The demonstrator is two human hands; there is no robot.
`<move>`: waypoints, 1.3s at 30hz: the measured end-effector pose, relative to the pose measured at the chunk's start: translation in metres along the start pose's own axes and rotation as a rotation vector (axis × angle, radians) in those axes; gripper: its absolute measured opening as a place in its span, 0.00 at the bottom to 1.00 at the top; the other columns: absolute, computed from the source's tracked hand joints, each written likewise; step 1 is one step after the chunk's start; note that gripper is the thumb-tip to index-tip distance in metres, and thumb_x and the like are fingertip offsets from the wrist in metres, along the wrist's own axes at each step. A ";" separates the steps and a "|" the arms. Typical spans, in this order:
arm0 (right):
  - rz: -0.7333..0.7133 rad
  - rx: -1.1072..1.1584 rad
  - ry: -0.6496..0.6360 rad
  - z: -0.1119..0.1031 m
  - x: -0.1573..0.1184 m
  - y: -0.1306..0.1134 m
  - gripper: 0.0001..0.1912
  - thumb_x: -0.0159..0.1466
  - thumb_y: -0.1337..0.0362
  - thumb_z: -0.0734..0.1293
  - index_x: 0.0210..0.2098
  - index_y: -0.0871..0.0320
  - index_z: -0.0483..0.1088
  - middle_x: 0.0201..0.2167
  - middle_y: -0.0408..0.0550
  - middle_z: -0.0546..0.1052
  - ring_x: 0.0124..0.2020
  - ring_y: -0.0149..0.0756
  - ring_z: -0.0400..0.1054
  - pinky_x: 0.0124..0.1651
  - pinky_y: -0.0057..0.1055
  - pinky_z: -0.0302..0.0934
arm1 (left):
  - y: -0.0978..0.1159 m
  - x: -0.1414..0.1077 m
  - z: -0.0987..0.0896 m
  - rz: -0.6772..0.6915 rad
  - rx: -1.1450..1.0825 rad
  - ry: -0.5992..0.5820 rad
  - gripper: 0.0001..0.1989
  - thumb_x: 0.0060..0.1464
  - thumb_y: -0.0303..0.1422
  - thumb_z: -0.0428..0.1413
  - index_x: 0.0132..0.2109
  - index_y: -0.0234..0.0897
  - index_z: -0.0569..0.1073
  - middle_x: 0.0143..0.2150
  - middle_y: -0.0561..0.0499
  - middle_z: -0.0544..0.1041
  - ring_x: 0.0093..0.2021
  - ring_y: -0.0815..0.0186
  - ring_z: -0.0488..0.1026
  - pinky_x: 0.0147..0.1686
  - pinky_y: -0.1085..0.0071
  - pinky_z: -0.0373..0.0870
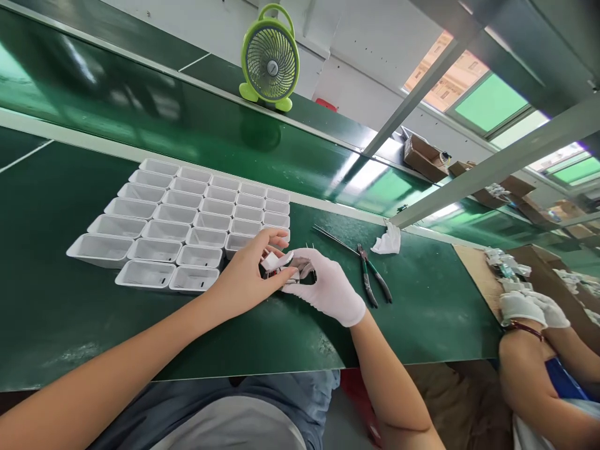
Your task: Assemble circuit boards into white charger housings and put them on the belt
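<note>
Finding: your bare left grip is nearly closed, pinching a small white plastic part above the desk; your gloved right grip curls around it. Step appears to be manual fitting; next move likely calls for steady support.

Green bench; white trays in rows; tweezers; pliers; crumpled white scrap.

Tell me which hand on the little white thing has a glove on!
The right hand: it wears a white glove, while the left hand is bare.
</note>
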State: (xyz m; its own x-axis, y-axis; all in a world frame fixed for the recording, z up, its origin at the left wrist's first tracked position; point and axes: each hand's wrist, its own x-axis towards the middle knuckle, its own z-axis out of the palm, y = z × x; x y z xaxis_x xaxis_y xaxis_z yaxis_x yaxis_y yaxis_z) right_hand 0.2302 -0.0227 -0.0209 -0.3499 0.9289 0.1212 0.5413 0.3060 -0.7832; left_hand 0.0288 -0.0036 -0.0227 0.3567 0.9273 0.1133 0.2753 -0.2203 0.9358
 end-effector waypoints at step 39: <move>-0.527 -0.307 -0.078 0.015 0.003 0.028 0.09 0.68 0.67 0.65 0.47 0.53 0.63 0.38 0.47 0.74 0.36 0.35 0.69 0.33 0.29 0.62 | 0.005 -0.014 -0.005 0.098 0.149 -0.193 0.42 0.52 0.22 0.65 0.67 0.55 0.56 0.64 0.44 0.57 0.49 0.55 0.75 0.40 0.59 0.81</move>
State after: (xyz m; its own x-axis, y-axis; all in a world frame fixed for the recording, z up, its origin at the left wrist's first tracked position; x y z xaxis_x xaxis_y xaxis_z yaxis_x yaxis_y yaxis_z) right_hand 0.2322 -0.0146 -0.0515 -0.6787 0.6221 0.3904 0.4718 0.7767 -0.4173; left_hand 0.0209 -0.0157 -0.0177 0.5480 0.8275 0.1220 0.3547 -0.3620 0.8621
